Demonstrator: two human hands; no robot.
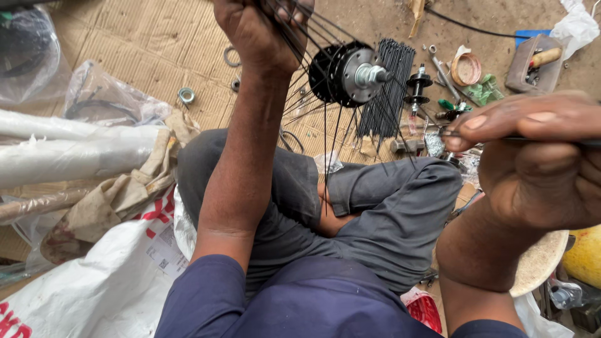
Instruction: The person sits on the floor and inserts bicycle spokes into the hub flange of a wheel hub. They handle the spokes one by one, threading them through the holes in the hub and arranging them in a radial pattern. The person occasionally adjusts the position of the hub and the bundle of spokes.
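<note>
My left hand (pixel 260 31) is raised at the top centre, closed around a bunch of thin black spokes. The spokes run down to a black wheel hub (pixel 347 74) with a silver axle end, which hangs above my crossed legs in grey trousers. Close to the camera at the right, my right hand (pixel 538 159) pinches a single black spoke (pixel 585 143) between thumb and fingers. A loose bundle of black spokes (pixel 389 87) lies on the cardboard just right of the hub.
Flattened cardboard (pixel 144 44) covers the ground. Another hub (pixel 418 84), bolts, a small round tin (pixel 466 69) and a tool tray (pixel 533 62) lie at the upper right. Plastic-wrapped rolls (pixel 69 147), rags and a white sack (pixel 100 288) crowd the left. A yellow round object (pixel 585 253) sits at right.
</note>
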